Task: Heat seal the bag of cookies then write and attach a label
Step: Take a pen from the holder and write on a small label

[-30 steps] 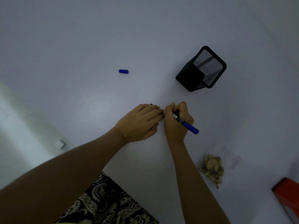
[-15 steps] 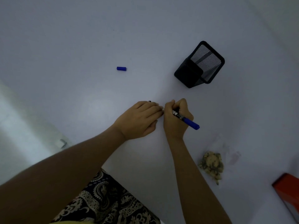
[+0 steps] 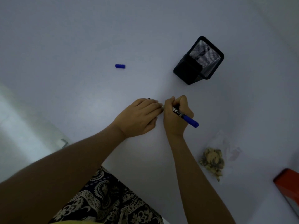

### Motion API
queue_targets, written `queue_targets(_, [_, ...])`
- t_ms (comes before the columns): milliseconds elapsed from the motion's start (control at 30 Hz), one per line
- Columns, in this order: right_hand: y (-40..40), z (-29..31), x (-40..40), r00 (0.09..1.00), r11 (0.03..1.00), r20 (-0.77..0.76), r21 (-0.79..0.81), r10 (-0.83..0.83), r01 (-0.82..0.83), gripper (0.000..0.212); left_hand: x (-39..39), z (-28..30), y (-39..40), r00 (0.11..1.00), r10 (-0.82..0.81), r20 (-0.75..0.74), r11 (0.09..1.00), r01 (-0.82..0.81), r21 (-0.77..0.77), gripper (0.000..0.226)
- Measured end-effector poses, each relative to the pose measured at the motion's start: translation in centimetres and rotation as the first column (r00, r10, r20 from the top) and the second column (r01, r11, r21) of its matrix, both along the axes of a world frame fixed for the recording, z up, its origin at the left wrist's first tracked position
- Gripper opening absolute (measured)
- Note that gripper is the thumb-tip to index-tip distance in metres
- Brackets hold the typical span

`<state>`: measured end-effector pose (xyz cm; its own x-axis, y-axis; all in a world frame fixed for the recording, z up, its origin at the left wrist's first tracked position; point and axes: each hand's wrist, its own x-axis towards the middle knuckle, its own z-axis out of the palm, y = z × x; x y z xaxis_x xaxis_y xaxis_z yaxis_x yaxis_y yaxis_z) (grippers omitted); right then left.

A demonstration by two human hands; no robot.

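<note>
White worktop [image 3: 68,46] carries a black mesh pen holder [image 3: 198,61] at 1 o'clock, the bag of cookies [image 3: 212,161] at 4 o'clock w/ clear top looking flattened, and a blue cap [image 3: 120,66] at 11 o'clock. Label-writing step, I'd judge: right hand [image 3: 177,118] grips the blue marker [image 3: 186,118], left hand [image 3: 140,117] lies flat w/ fingers relaxed, prob. pinning the label, which is hidden. Next calls for recapping, then sticking label on bag; no writing legible.

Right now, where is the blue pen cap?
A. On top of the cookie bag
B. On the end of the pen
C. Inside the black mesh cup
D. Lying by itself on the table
D: the cap lies alone on the table, far from the pen that the right hand grips, and away from the cup and the cookie bag.
</note>
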<state>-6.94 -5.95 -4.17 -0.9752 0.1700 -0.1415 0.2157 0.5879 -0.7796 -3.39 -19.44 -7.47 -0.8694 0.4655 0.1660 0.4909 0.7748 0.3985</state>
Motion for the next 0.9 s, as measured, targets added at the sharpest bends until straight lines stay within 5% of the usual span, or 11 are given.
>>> queue_targets(133, [0.4,-1.7,-0.1,0.974,0.998,-0.224,-0.059,-0.020,0.007,0.033,0.0,0.0,0.1,1.000,0.002,0.000,1.000,-0.002,0.002,0.033])
queue_targets(900, [0.6,-2.9,-0.1,0.955,0.998,-0.294,-0.049,-0.042,0.029,0.028,0.0,-0.1,0.1,1.000,-0.001,-0.006,1.000,0.001,0.004,0.033])
